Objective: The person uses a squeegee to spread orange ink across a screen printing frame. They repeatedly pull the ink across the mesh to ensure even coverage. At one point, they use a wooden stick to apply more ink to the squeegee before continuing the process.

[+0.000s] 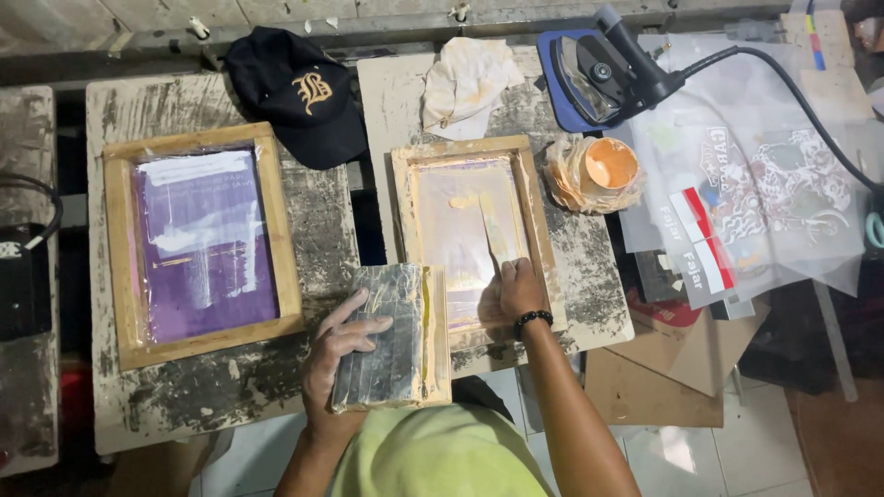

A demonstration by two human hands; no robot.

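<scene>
On the paint-crusted middle board [589, 276] lies a small wood-framed printing screen [471, 235], flat with its mesh facing up, so that the pale orange ink smeared across it can be spread from above. The right hand [518, 287] is closed around the lower end of a flat, pale spatula [495, 230], whose blade lies along the mesh and reaches toward a dab of orange ink near the top; a dark bead bracelet [532, 318] circles that wrist. The left hand [343, 342] is curled around the edge of a taped-over squeegee block [391, 339], fingers spread over its face and thumb underneath, keeping it tipped up just beside the frame's near left corner, probably so it stays ready and off the ink, though whether it touches the frame is hard to tell. An open cup of orange ink [610, 163], wrapped in crinkled plastic, stands just right of the screen, within easy reach. On the left board a larger frame with a purple screen [201, 244] lies apart from the work. A black cap [299, 92], a stained rag [468, 85] and a clothes iron [603, 74] sit along the far edge, clear of the ink.
</scene>
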